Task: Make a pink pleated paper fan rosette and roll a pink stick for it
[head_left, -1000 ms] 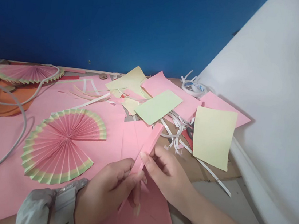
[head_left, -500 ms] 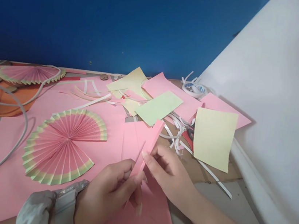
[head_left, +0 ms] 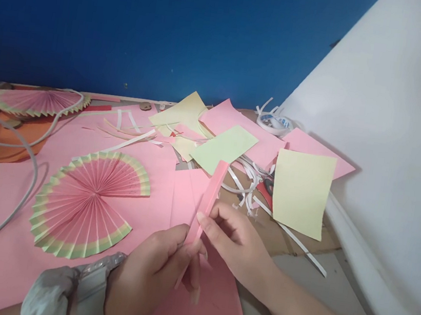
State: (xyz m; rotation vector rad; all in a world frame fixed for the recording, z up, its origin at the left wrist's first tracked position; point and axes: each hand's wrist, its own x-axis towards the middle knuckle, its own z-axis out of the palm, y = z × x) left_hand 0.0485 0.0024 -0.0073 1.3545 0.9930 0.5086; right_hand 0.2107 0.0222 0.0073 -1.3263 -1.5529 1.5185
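Observation:
A narrow pleated strip of pink paper (head_left: 210, 193) stands tilted above the table, held by both hands. My left hand (head_left: 152, 274), with a grey sleeve and a watch at the wrist, pinches its lower part. My right hand (head_left: 234, 243) grips the strip at its middle with fingers pressed on the folds. Under the hands lie flat pink sheets (head_left: 210, 302). A finished pink pleated fan with a green rim (head_left: 86, 203) lies to the left of my hands.
A green sheet (head_left: 223, 149), a yellow sheet (head_left: 301, 190), white paper strips (head_left: 246, 183) and a tape roll (head_left: 275, 124) lie behind the hands. A second fan (head_left: 35, 101) and a white cable (head_left: 30, 170) are at the left. A white board (head_left: 390, 150) leans at the right.
The strip's loose fold has been pressed shut, so the pink strip is narrower and its top sits slightly higher. Both hands have stayed in nearly the same place.

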